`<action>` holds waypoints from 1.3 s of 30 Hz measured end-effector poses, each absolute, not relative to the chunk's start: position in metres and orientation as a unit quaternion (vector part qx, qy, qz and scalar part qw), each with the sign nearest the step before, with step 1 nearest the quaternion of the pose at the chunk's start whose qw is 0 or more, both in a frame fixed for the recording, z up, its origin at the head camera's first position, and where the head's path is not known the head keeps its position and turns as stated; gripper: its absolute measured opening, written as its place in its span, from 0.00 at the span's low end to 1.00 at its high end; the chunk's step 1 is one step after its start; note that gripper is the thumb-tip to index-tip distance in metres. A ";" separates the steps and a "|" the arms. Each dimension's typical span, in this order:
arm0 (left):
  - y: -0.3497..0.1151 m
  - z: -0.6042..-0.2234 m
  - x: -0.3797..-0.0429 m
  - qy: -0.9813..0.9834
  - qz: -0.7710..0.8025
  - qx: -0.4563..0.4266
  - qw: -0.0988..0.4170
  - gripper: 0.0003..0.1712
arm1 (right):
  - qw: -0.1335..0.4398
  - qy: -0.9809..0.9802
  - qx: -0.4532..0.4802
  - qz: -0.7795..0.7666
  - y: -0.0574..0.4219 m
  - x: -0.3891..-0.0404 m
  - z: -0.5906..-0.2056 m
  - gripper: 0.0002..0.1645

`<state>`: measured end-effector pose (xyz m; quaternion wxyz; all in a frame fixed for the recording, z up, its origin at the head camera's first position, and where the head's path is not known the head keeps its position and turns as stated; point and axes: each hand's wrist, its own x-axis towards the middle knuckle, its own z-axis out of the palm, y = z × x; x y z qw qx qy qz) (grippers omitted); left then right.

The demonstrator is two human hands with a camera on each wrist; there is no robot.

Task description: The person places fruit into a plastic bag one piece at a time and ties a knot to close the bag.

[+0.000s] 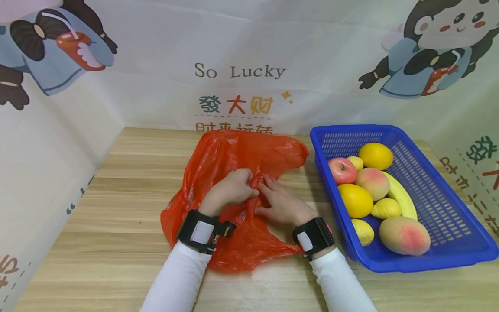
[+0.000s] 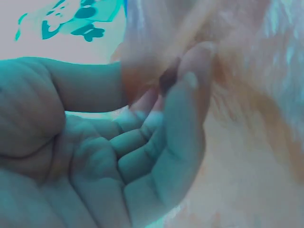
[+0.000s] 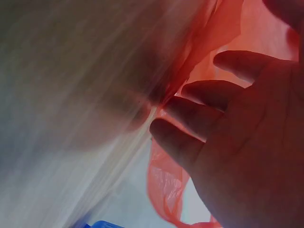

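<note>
A crumpled red plastic bag (image 1: 222, 151) lies across the middle of the wooden table. My left hand (image 1: 229, 190) is over the bag and pinches its film between thumb and curled fingers; the left wrist view shows this pinch close up, the left hand (image 2: 142, 156) looking bluish and the bag (image 2: 256, 95) washed out. Close to its right, my right hand (image 1: 286, 206) touches the gathered film with extended fingers. In the right wrist view those right-hand fingers (image 3: 178, 147) are nearly straight against the bag (image 3: 166, 175), with the thumb apart.
To the right stands a blue plastic basket (image 1: 452, 212) of fruit: an apple (image 1: 342, 170), peaches (image 1: 373, 183), a banana (image 1: 401, 195), oranges (image 1: 355, 200) and several lemons (image 1: 386, 209). A printed white sheet (image 1: 156, 65) backs the wooden table (image 1: 117, 216).
</note>
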<state>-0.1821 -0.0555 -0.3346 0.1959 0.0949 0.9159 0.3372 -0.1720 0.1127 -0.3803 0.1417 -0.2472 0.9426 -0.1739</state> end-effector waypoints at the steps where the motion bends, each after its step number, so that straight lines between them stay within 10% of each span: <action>1: -0.056 -0.333 -0.181 0.907 0.359 0.090 0.201 0.09 | 0.156 0.943 -0.241 -0.170 0.113 -0.172 -0.380 0.48; 19: -0.099 -0.302 -0.180 0.718 0.689 -0.012 0.093 0.13 | 0.216 0.947 -0.216 -0.103 0.131 -0.179 -0.376 0.57; 28: -0.120 -0.279 -0.163 0.553 0.831 0.010 -0.058 0.09 | 0.243 0.946 -0.192 -0.101 0.143 -0.182 -0.377 0.61; 39: -0.106 -0.272 -0.160 0.654 0.756 0.000 -0.025 0.10 | 0.175 0.949 -0.217 -0.145 0.142 -0.182 -0.378 0.59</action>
